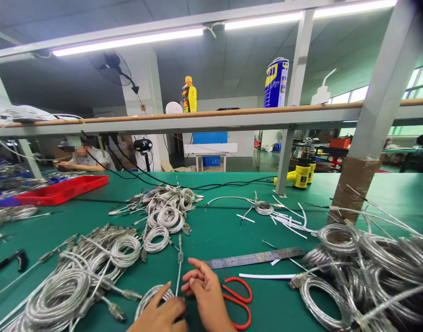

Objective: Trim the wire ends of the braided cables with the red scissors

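Note:
My left hand (159, 311) is at the bottom centre, its fingers bent over a coiled clear-jacketed cable (149, 295) and covering part of it. A straight length of cable with a connector (180, 256) runs up from beside that hand. Just right of this length is my right hand (208, 295), fingers loosely bent and apart, with nothing visible in them. Red-handled scissors (244, 295) lie against its right side, their blades hidden. Beyond it lies a steel ruler (255, 258). Whether the right fingertips touch the cable is not clear.
Coiled cables are heaped at left (59, 290), back centre (168, 216) and right (367, 267). White tube pieces (289, 221) lie behind the ruler. A red tray (64, 190) stands back left, near a seated person (85, 157). A shelf (211, 121) crosses above the green table.

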Motion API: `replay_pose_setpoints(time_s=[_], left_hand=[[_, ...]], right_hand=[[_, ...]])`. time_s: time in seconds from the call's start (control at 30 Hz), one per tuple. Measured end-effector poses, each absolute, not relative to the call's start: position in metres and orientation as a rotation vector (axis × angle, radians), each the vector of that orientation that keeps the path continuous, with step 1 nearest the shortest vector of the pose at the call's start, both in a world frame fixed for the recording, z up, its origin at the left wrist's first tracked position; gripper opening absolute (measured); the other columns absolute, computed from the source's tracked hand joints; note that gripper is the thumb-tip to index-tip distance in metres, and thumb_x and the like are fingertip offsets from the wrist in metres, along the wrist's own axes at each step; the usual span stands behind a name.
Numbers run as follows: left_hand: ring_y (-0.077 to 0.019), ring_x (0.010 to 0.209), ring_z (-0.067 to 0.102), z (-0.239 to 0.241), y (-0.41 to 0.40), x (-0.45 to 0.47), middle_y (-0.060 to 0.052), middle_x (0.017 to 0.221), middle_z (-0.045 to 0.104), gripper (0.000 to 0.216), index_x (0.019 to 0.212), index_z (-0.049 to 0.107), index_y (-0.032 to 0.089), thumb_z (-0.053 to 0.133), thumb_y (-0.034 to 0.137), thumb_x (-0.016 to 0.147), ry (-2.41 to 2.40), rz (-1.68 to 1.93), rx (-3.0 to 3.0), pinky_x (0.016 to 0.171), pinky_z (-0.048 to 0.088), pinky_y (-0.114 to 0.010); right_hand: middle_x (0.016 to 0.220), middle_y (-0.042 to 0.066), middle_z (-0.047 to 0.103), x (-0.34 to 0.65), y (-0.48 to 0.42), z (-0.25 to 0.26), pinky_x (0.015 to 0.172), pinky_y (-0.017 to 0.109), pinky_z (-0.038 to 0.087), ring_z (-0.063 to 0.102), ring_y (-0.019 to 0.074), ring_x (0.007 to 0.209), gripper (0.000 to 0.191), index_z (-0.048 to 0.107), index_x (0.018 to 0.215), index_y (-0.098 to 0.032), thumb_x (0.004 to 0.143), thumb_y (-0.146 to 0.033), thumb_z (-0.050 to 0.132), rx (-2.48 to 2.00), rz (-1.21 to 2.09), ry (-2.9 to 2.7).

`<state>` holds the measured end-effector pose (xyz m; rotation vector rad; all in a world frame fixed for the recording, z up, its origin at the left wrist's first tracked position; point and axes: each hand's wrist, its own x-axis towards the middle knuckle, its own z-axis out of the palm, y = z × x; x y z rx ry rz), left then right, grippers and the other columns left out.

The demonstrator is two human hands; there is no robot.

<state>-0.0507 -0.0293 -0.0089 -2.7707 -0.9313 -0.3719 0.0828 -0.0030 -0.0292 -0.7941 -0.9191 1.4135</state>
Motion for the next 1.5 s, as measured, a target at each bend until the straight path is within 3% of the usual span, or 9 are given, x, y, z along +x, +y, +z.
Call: replay_pose_setpoints(time_s=[0.13, 0.3, 0.63, 0.83, 0.93, 1.1, 1.23, 1.4, 1.5], left_hand=[[-0.0163, 0.080, 0.057, 0.004, -0.020, -0.043, 0.000, 0.084, 0.063, 0.011, 0.075, 0.052, 0.021, 0.058, 0.023, 0.067, -0.836, -0.182, -2.779, 0.083, 0.035, -0.030], [-0.0138, 0.052, 0.055, 0.006, -0.022, -0.037, 0.001, 0.059, 0.061, 0.015, 0.063, 0.050, 0.019, 0.044, 0.014, 0.076, -0.819, -0.086, -2.624, 0.049, 0.035, -0.022], [-0.0151, 0.057, 0.056, 0.043, -0.031, -0.045, 0.002, 0.061, 0.060, 0.024, 0.067, 0.049, 0.021, 0.029, 0.018, 0.081, -1.931, -0.337, -2.512, 0.051, 0.032, -0.021], [-0.0188, 0.068, 0.057, 0.040, -0.024, -0.029, -0.002, 0.068, 0.063, 0.015, 0.066, 0.058, 0.020, 0.044, 0.016, 0.069, -1.945, -0.233, -2.581, 0.056, 0.034, -0.024], [-0.0161, 0.062, 0.056, 0.038, -0.009, -0.018, -0.001, 0.065, 0.061, 0.017, 0.065, 0.059, 0.019, 0.043, 0.024, 0.071, -1.980, -0.545, -2.727, 0.054, 0.036, -0.022], [-0.0057, 0.030, 0.043, 0.017, 0.012, -0.002, 0.000, 0.065, 0.058, 0.025, 0.076, 0.054, 0.014, 0.039, 0.034, 0.073, -2.180, -1.250, -2.970, 0.029, 0.025, -0.016], [-0.0050, 0.027, 0.043, 0.003, 0.015, -0.002, 0.004, 0.057, 0.054, 0.021, 0.082, 0.048, 0.016, 0.044, 0.033, 0.071, -2.236, -1.607, -2.952, 0.026, 0.024, -0.013], [-0.0071, 0.033, 0.045, 0.009, 0.010, -0.004, 0.001, 0.063, 0.060, 0.015, 0.075, 0.051, 0.017, 0.045, 0.030, 0.071, -2.123, -1.522, -2.848, 0.031, 0.029, -0.017], [-0.0127, 0.054, 0.054, 0.018, 0.002, -0.002, -0.001, 0.069, 0.061, 0.014, 0.070, 0.055, 0.018, 0.042, 0.023, 0.074, -1.919, -1.365, -2.690, 0.049, 0.039, -0.022]], right_hand=[[0.063, 0.001, 0.058, 0.090, 0.002, -0.030, 0.053, 0.024, 0.042, 0.055, 0.0120, 0.053, 0.030, 0.053, 0.087, -0.012, 0.058, -0.020, 0.055, -0.764, 1.388, -0.840], [0.057, 0.003, 0.060, 0.095, 0.009, -0.035, 0.049, 0.023, 0.041, 0.054, 0.0111, 0.047, 0.021, 0.058, 0.073, -0.010, 0.056, -0.023, 0.060, -0.729, 1.483, -0.793], [0.062, 0.001, 0.059, 0.101, 0.009, -0.025, 0.052, 0.020, 0.039, 0.052, 0.0085, 0.051, 0.030, 0.060, 0.084, -0.011, 0.055, -0.020, 0.063, -0.702, 1.619, -0.718], [0.053, 0.000, 0.052, 0.095, 0.006, -0.021, 0.047, 0.020, 0.034, 0.045, 0.0092, 0.048, 0.036, 0.064, 0.073, -0.010, 0.068, -0.044, 0.053, -0.870, 1.254, -1.045], [0.052, -0.001, 0.050, 0.097, 0.005, -0.020, 0.046, 0.020, 0.032, 0.041, 0.0093, 0.048, 0.036, 0.065, 0.072, -0.012, 0.070, -0.045, 0.051, -0.883, 1.178, -1.118], [0.066, 0.003, 0.057, 0.102, 0.009, -0.020, 0.045, 0.020, 0.031, 0.041, 0.0103, 0.050, 0.030, 0.065, 0.071, -0.014, 0.066, -0.042, 0.057, -0.916, 1.125, -1.090], [0.061, 0.002, 0.056, 0.104, 0.013, -0.017, 0.046, 0.020, 0.033, 0.043, 0.0120, 0.052, 0.029, 0.065, 0.067, -0.015, 0.064, -0.043, 0.058, -0.919, 1.113, -1.097], [0.054, -0.001, 0.052, 0.105, 0.018, -0.013, 0.045, 0.021, 0.031, 0.038, 0.0098, 0.048, 0.028, 0.066, 0.066, -0.015, 0.066, -0.041, 0.057, -0.951, 1.094, -1.156], [0.057, 0.000, 0.053, 0.104, 0.017, -0.011, 0.048, 0.021, 0.032, 0.041, 0.0109, 0.052, 0.026, 0.066, 0.066, -0.015, 0.067, -0.039, 0.056, -0.966, 1.028, -1.172]])
